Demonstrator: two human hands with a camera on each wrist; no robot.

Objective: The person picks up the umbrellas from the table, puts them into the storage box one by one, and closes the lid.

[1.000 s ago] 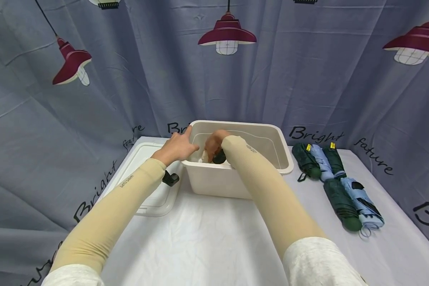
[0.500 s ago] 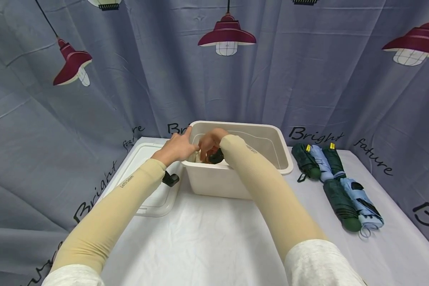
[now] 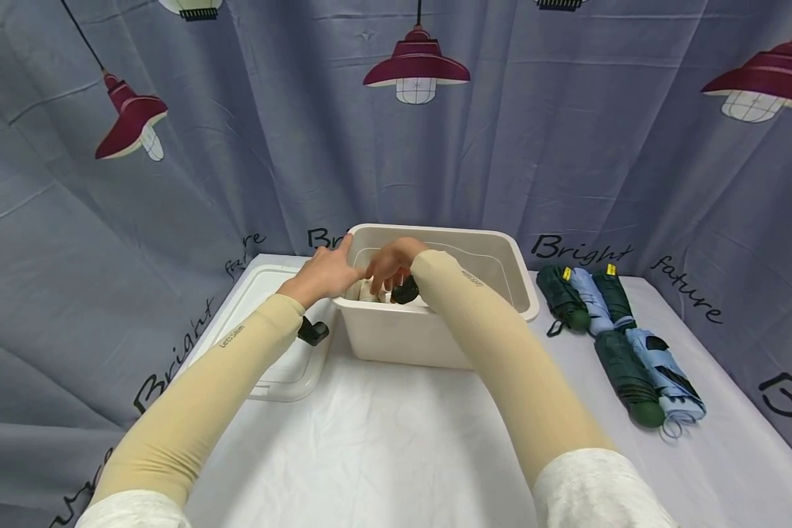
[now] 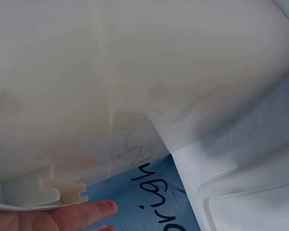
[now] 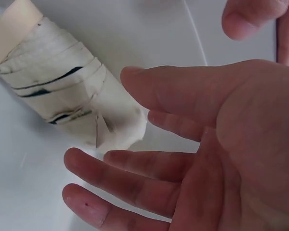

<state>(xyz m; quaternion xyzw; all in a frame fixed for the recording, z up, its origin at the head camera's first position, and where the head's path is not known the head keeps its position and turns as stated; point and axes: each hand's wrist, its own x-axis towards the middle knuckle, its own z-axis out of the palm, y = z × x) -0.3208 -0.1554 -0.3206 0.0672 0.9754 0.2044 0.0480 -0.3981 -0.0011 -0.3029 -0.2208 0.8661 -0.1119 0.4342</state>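
Note:
In the head view a pale storage bin stands at the back of the table. My left hand holds its left rim, thumb on the inner side; the left wrist view shows fingers along the outside beneath the rim. My right hand is inside the bin with fingers spread and nothing between them. Beside those fingers a cream folded umbrella with a light beige end lies on the bin floor, seen in the right wrist view. It appears apart from the hand. In the head view, the hand and wrist camera partly hide it.
Several folded umbrellas, dark green ones and light blue ones, lie in two rows on the table's right side. The bin's white lid lies flat at the left. A grey-blue curtain hangs close behind the bin.
My right hand has come up a little from the bin floor, its fingers opening away from the cream umbrella. My left hand has stayed at the rim.

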